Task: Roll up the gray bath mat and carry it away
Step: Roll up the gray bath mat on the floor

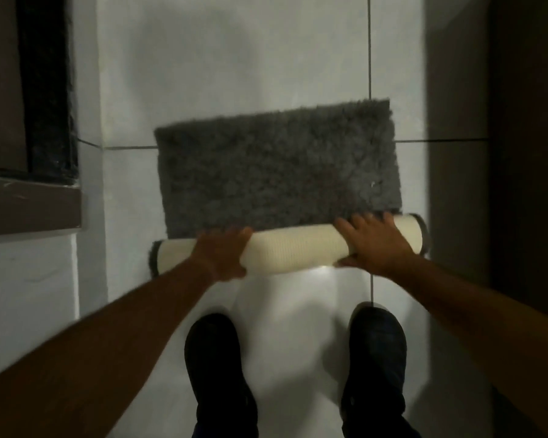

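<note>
The gray bath mat (pixel 276 165) lies on the white tiled floor, shaggy side up, its far part still flat. Its near edge is rolled into a tube (pixel 293 249) that shows the cream backing. My left hand (pixel 223 252) grips the tube left of its middle, fingers curled over the top. Nearer the right end, my right hand (pixel 372 243) wraps over the tube with fingers spread and thumb underneath. Both arms reach down from the bottom corners.
My two dark shoes (pixel 217 368) (pixel 375 358) stand on the tile just behind the roll. A dark brown frame and ledge (pixel 29 203) juts in at the left. A dark wall or door (pixel 525 153) runs along the right side. White tiles (pixel 234 58) stretch ahead.
</note>
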